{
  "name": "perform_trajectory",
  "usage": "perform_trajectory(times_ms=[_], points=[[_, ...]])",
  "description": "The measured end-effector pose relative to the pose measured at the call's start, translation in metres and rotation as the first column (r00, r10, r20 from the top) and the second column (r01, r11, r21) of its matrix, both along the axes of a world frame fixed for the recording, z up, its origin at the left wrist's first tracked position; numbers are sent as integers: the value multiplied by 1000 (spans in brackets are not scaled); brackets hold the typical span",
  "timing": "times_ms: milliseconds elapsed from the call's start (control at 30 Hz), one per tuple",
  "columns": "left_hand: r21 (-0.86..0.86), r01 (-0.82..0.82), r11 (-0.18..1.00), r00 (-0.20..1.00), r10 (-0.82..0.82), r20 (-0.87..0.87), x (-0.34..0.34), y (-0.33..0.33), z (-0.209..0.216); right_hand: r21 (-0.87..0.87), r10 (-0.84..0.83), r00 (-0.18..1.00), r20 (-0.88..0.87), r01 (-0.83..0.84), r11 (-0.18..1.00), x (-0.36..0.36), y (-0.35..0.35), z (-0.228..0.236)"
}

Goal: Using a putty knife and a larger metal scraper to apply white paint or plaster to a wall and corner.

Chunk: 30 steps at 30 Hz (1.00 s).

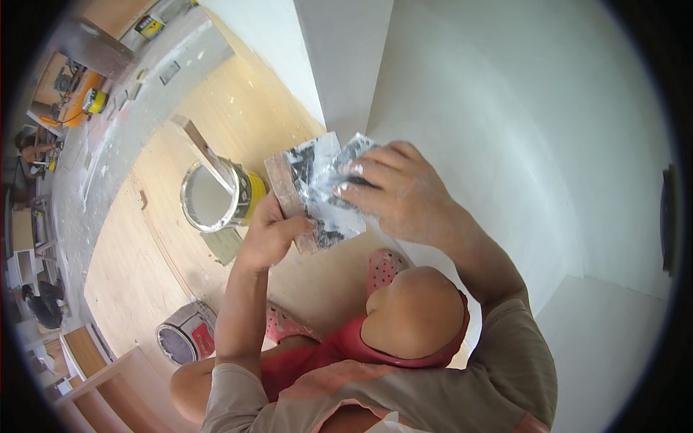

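Note:
My left hand (pixel 268 234) is closed round the wooden back edge of a wide putty knife (pixel 328 209). White filler and dark patches cover its flat blade. My right hand (pixel 408 189), its fingertips smeared white, grips a smaller filler-coated scraper (pixel 356 150) and holds it against the wide blade. How the right thumb sits is hidden. Just left of my hands stands an open bucket (pixel 253 191) with a yellow label, holding pale filler. A wooden stick (pixel 196 146) leans out of it.
White panels (pixel 469 123) rise close on the right, with an upright post (pixel 339 58) ahead. A lidded-looking can (pixel 198 328) lies by my left foot on the plywood (pixel 130 252). Farther left are a paint-stained floor (pixel 108 144), tools, another person (pixel 35 150) and wooden shelving (pixel 108 397).

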<state>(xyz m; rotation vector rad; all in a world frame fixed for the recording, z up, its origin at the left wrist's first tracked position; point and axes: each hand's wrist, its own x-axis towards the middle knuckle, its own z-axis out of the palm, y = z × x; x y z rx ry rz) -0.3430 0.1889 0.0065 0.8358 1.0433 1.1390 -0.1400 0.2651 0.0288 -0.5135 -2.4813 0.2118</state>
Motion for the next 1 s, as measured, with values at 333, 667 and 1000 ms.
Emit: perform_trajectory(times_ms=[333, 667, 1000], points=[[317, -403, 858, 892, 446, -75, -73, 12, 81, -871, -442, 850, -285, -37, 490, 32, -4, -58], [88, -337, 938, 730, 319, -604, -130, -70, 137, -755, -934, 336, -123, -642, -132, -20, 49, -205], [-15, -475, 880, 760, 401, -511, -156, -126, 98, -817, -978, 205, -29, -569, -95, -67, 79, -213]])
